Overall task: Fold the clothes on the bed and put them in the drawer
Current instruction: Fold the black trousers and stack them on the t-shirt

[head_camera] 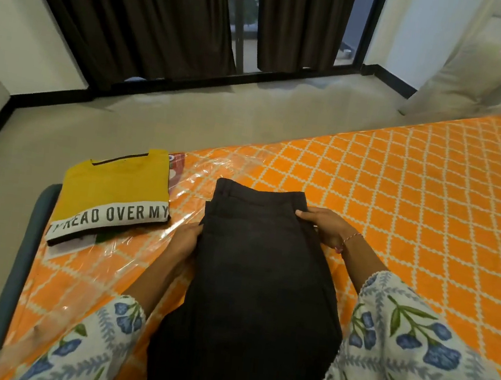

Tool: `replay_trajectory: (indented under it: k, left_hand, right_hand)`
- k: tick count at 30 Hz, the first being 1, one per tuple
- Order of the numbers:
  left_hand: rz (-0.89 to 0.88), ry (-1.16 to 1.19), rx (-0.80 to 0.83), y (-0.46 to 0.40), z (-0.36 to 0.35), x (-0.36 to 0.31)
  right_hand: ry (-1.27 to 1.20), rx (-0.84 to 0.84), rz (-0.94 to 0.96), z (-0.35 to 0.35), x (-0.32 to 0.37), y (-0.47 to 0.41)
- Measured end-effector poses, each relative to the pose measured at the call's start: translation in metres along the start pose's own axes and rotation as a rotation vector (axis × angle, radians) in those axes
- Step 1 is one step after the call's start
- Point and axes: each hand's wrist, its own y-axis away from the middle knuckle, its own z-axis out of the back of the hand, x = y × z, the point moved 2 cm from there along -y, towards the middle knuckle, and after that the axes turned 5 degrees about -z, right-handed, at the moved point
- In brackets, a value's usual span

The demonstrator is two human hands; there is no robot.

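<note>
At the left of the bed (431,193), a folded yellow T-shirt (113,192) lies flat near the edge, its neckline toward the window and a white band of black lettering along its near end. Just right of it, the left hand (184,240) reaches in from a floral sleeve (92,337), its fingers tucked at the left edge of the dark trousers (258,273); whether they pinch the cloth or only press against it cannot be told. The trousers lie in the middle, long axis running away from the person, waistband at the far end toward the window, legs coming down toward the camera. The right hand (323,227) rests on their right edge near the waistband, fingers straight and laid flat over the fabric, a thin bracelet (351,237) at the wrist. The bed carries an orange cover with a white lattice pattern, under clear plastic wrap (214,169) that shines around the clothes. Beyond lie a grey floor (187,125), dark curtains (138,12) over a black-framed window, and a white wall at right.
</note>
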Motion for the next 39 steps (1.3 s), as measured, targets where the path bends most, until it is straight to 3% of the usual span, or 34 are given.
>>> replay_trajectory:
  k: [2,5,8,11,14,16,19,22,25,28,30,32,36,39]
  left_hand:
    - [-0.131,-0.036,-0.079,-0.003,-0.002,-0.003]
    - [-0.343,-0.483,-0.202,-0.014,-0.008,0.0]
    - [-0.246,-0.742,-0.235,-0.022,-0.006,0.004]
    - [-0.133,-0.749,-0.224,-0.016,0.006,0.008]
    - [-0.016,-0.428,-0.155,0.007,0.017,0.022]
    - [-0.035,-0.534,-0.107,0.019,0.021,0.031]
    - [-0.089,-0.796,-0.123,0.025,0.014,0.031]
    - [-0.145,-0.863,-0.182,0.036,0.011,0.028]
    - [-0.084,-0.822,-0.23,0.05,0.025,0.029]
    - [0.018,-0.836,-0.212,0.072,0.038,0.04]
    - [-0.055,-0.988,-0.212,0.094,0.039,0.056]
    - [-0.178,-1.035,-0.246,0.115,0.04,0.069]
    - [-0.323,-1.116,-0.293,0.133,0.042,0.063]
    - [-0.61,-1.297,-0.145,0.155,0.03,0.062]
  right_hand:
    - [-0.075,-0.183,0.06,0.001,-0.002,-0.008]
    - [0.066,-0.523,0.197,0.001,-0.018,-0.018]
    - [0.368,-0.658,0.199,-0.002,-0.02,-0.014]
    - [0.351,-0.517,0.055,0.002,-0.023,-0.011]
    - [0.245,-0.268,-0.122,0.001,-0.036,0.002]
    - [0.263,-0.191,-0.13,0.0,-0.046,0.014]
    - [0.438,-0.39,0.049,-0.004,-0.05,0.023]
    - [0.713,-0.634,0.084,-0.016,-0.049,0.037]
    - [0.648,-0.602,-0.014,-0.01,-0.056,0.053]
    - [0.586,-0.434,-0.096,0.001,-0.077,0.081]
    - [0.503,-0.294,-0.13,-0.001,-0.093,0.1]
    - [0.437,-0.28,-0.124,-0.002,-0.109,0.112]
    - [0.516,-0.564,-0.005,-0.011,-0.121,0.142]
    - [0.689,-0.67,0.135,-0.028,-0.132,0.177]
